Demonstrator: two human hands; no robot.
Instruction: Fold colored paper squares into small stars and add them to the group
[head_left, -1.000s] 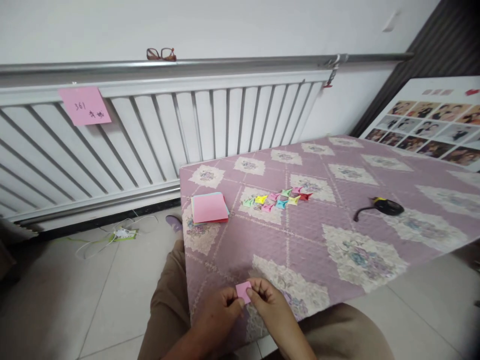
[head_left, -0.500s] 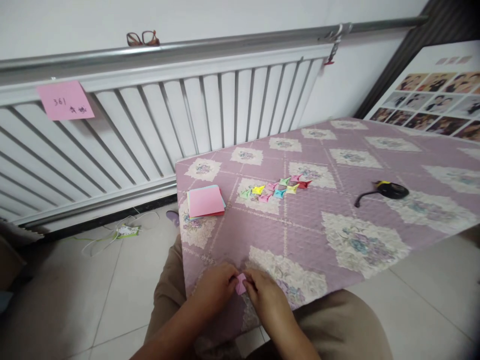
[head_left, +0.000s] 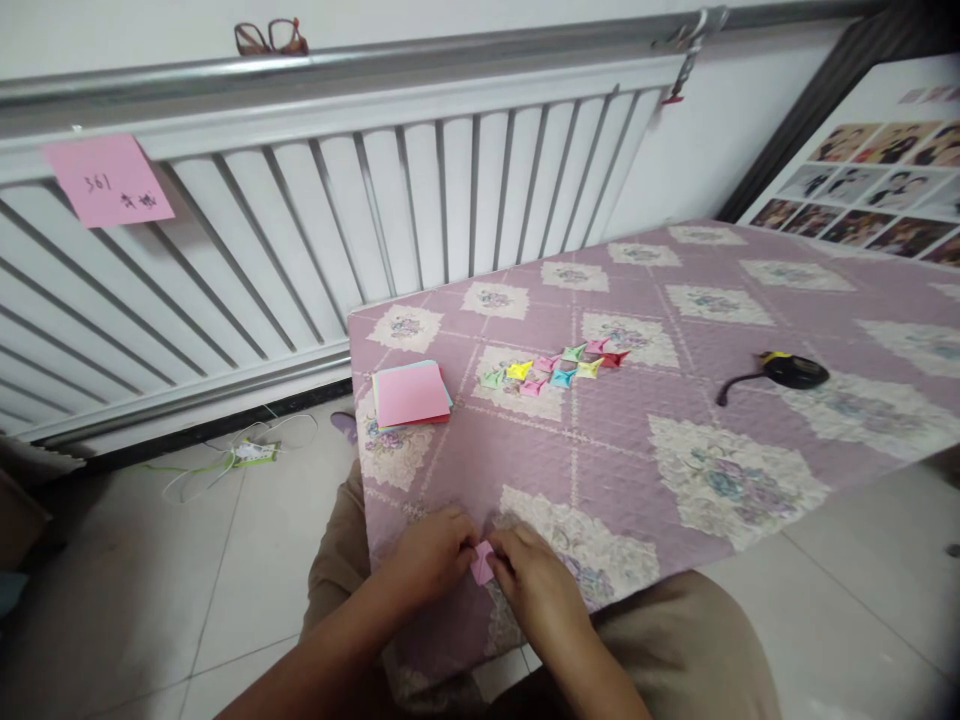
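A small folded pink paper (head_left: pixel 482 564) is held between my two hands, low over the near edge of the cloth-covered table. My left hand (head_left: pixel 436 550) pinches its left side, with the fingers closed. On its right side, my right hand (head_left: pixel 534 578) grips it between thumb and fingers. Beyond them lies a stack of square coloured paper (head_left: pixel 412 396) with a pink sheet on top. Several small folded paper pieces (head_left: pixel 562 378) in green, yellow, pink, blue and red lie in two rows to the right of the stack.
The purple floral tablecloth (head_left: pixel 465 470) covers the table. A black object with a thin curved stem (head_left: pixel 796 372) lies at the right. Behind stand a white radiator (head_left: pixel 420 200) with a pink note (head_left: pixel 109 182), glasses (head_left: pixel 271 38) on the pipe, and a photo board (head_left: pixel 877 185).
The view has shifted slightly, so the table and wall items sit a little higher in the frame. Both hands still hold the pink paper in nearly the same place.
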